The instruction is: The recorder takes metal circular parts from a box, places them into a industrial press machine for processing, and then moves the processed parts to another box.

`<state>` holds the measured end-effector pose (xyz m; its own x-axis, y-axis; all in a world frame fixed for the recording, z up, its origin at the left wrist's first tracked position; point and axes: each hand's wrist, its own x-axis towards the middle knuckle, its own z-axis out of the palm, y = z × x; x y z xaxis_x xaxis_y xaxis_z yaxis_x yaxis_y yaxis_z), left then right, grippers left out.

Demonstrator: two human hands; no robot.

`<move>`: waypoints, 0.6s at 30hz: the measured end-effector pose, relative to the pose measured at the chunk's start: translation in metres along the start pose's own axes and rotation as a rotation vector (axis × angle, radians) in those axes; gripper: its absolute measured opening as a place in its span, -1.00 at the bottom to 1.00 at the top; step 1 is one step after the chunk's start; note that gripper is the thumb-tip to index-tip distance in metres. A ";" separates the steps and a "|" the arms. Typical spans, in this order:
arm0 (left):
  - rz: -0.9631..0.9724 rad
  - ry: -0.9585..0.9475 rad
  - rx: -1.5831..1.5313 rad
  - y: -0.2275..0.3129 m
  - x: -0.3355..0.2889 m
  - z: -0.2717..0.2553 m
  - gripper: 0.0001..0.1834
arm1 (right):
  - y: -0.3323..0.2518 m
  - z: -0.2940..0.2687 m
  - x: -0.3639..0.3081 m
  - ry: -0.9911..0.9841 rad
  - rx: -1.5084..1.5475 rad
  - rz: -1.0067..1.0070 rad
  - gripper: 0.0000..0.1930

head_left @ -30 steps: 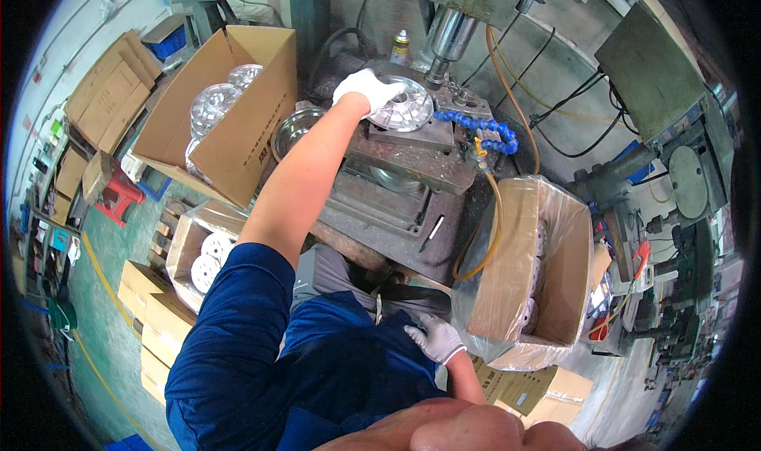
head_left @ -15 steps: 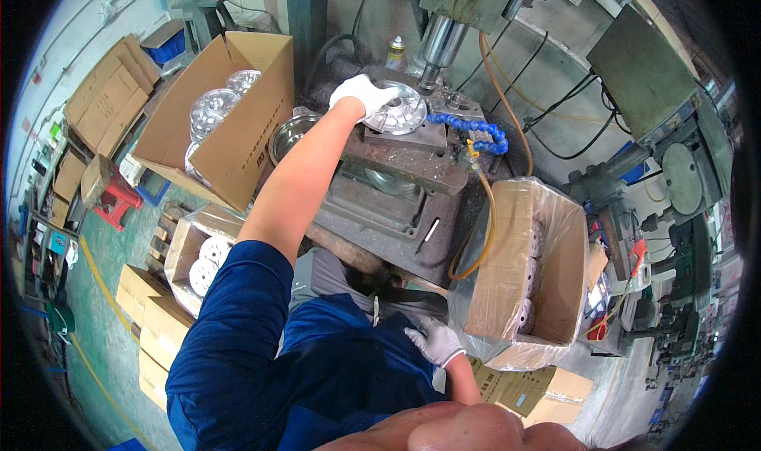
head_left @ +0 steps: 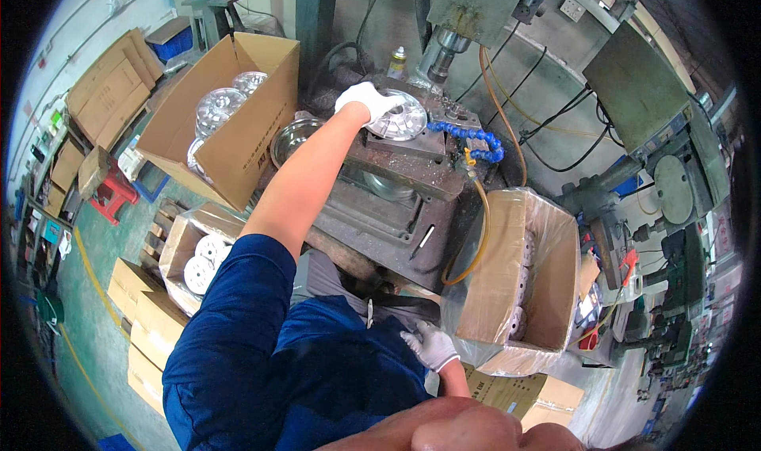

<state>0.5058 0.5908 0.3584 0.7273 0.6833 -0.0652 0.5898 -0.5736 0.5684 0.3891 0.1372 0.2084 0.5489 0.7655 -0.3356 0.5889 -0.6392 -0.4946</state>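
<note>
My left hand (head_left: 366, 101), in a white glove, grips the left rim of a shiny cast metal wheel (head_left: 404, 120). The wheel lies flat on the block of the press bed (head_left: 432, 173), and my fingers partly cover it. Above and just right of it hangs the press ram (head_left: 444, 55), apart from the wheel. A blue segmented coolant hose (head_left: 468, 131) ends close to the wheel's right side. My right hand (head_left: 432, 346), also gloved, rests near my lap with its fingers loosely apart and nothing in them. A metal bowl-like part (head_left: 295, 138) sits under my left forearm.
A tall cardboard box (head_left: 258, 126) with several shiny wheels stands left of the press. Another box (head_left: 208, 217) holds white discs. At the right is a plastic-lined box (head_left: 495, 269) with parts inside. A spray can (head_left: 397, 63) stands behind the bed; a pen-like stick (head_left: 422, 242) lies in front.
The press ram has risen, drawing up into its head away from the wheel. My left hand stays on the wheel's rim. The whole view has shifted slightly.
</note>
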 end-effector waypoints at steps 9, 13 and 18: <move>-0.061 0.235 -0.061 0.002 0.003 0.006 -0.17 | -0.001 -0.002 -0.011 0.049 -0.027 -0.024 -0.45; -0.016 0.291 -0.010 -0.031 0.005 -0.009 -0.42 | 0.001 -0.007 -0.016 0.038 -0.005 0.012 -0.44; 0.139 0.098 -0.291 -0.113 -0.078 -0.017 -0.50 | -0.001 -0.018 -0.030 0.099 -0.043 -0.018 -0.46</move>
<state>0.3767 0.6100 0.3131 0.7482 0.6558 0.1008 0.3520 -0.5211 0.7775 0.3826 0.1137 0.2337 0.5925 0.7672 -0.2456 0.6230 -0.6296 -0.4641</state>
